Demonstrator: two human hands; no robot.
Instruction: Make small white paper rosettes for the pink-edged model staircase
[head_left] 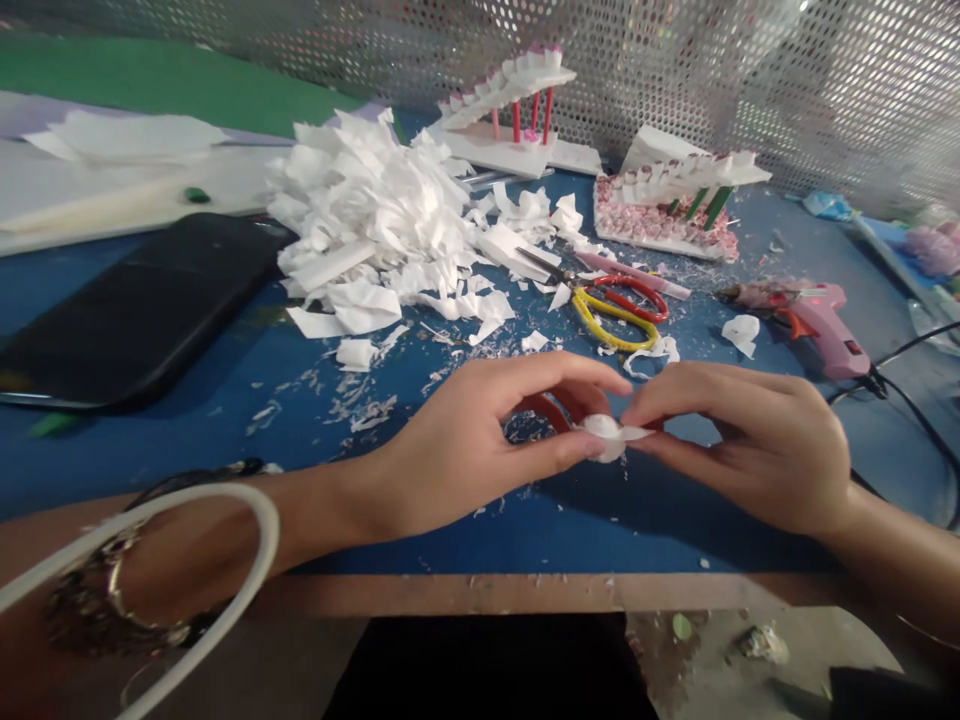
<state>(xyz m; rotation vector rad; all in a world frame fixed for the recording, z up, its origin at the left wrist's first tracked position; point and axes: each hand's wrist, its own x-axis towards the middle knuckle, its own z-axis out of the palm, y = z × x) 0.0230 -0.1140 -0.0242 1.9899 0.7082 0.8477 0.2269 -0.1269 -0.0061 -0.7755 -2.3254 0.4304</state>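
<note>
Between my two hands, over the front of the blue table (465, 545), is a small rolled piece of white paper (604, 437). My left hand (495, 430) pinches its left side between thumb and fingers. The thumb and index finger of my right hand (750, 440) are closed on the thin, pointed end of the same paper. Just beyond my hands lie scissors (616, 312) with one red and one yellow handle. A large heap of torn white paper (375, 210) sits farther back, with loose strips around it.
A black phone (142, 310) lies at left. On the right is a pink glue gun (817, 315), its black cord (922, 420) trailing rightward. Two small stair-like models (517, 90) (675, 205) stand near the perforated metal panel (675, 70). A white bangle (266, 530) circles my left forearm.
</note>
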